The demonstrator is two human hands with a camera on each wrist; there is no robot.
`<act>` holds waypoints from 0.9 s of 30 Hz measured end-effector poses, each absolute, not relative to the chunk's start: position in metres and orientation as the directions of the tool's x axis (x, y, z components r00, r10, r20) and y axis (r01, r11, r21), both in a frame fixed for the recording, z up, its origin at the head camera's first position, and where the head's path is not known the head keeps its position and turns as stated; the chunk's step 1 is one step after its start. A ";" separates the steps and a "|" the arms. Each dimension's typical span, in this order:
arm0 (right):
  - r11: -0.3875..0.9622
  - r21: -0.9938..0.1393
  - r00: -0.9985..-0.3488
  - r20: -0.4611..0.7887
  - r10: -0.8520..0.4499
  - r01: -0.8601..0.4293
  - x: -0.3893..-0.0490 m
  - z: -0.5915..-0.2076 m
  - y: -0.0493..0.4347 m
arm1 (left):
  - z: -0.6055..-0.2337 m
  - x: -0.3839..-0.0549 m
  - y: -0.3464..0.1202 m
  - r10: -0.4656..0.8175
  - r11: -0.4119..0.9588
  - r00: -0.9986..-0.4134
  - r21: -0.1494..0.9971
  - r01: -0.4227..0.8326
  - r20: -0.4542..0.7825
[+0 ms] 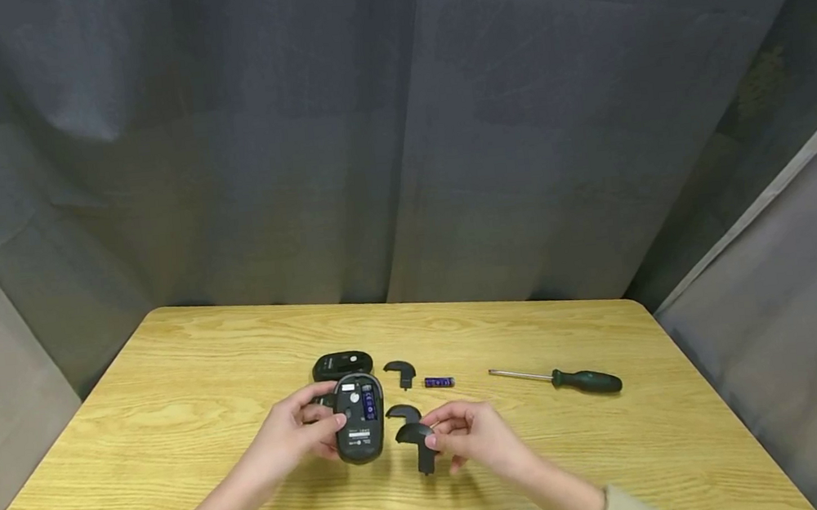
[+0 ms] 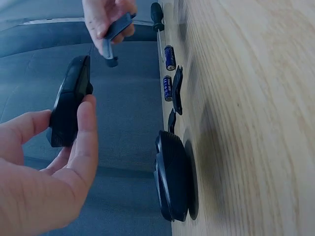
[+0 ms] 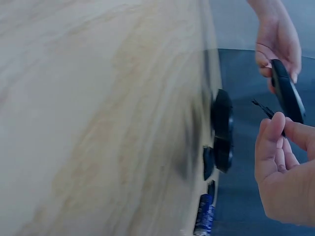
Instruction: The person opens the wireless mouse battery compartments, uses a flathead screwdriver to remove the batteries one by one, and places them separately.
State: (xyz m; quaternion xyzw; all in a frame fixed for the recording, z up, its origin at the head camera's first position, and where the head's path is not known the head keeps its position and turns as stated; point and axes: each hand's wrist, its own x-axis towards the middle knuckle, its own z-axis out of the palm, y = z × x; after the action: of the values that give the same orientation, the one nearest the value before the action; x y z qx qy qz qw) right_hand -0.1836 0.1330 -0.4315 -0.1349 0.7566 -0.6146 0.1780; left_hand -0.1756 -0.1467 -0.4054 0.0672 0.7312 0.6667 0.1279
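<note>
My left hand [image 1: 294, 432] grips a black computer mouse [image 1: 361, 440] by its sides, underside facing me. Its compartment is uncovered, and a blue battery [image 1: 369, 403] lies inside. To the right, my right hand [image 1: 479, 437] pinches a black battery cover [image 1: 414, 433] between thumb and fingers, with its narrow tab pointing down. A small gap separates cover and mouse. In the right wrist view, the cover [image 3: 265, 109] is held edge-on close to the mouse [image 3: 287, 93]. Both hands are raised above the table.
Behind the held mouse, another black mouse [image 1: 341, 364] lies on the wooden table [image 1: 206, 373]. Two more covers, one farther back [image 1: 401, 370] and one nearer [image 1: 401, 412], lie beside it. Two loose batteries show in the left wrist view, including one battery [image 2: 170, 58]. A green-handled screwdriver [image 1: 586, 381] lies right.
</note>
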 end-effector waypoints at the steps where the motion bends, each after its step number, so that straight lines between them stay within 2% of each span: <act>1: 0.213 -0.977 -0.899 -0.110 -0.425 0.019 -0.183 -0.434 0.133 | -0.405 -0.176 -0.147 0.268 0.104 -0.959 0.992 -0.071 -0.097; 13: 0.251 -0.967 -0.864 -0.156 -0.479 0.036 -0.183 -0.456 0.126 | -0.407 -0.176 -0.146 0.300 0.087 -0.950 0.994 -0.068 -0.091; 18: 0.292 -0.956 -0.869 -0.134 -0.476 -0.012 -0.185 -0.464 0.124 | -0.408 -0.176 -0.147 0.303 0.081 -0.948 0.994 -0.077 -0.098; 27: 0.446 -0.883 -0.890 -0.078 -0.449 -0.148 -0.188 -0.469 0.123 | -0.407 -0.176 -0.146 0.293 0.104 -0.950 0.991 -0.081 -0.108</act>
State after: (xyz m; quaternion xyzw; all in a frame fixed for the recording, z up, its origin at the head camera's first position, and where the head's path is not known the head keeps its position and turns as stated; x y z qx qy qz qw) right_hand -0.1881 0.1227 -0.4690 -0.1784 0.8366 -0.4950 0.1524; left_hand -0.1757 -0.1463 -0.4067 0.0729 0.7294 0.6655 0.1405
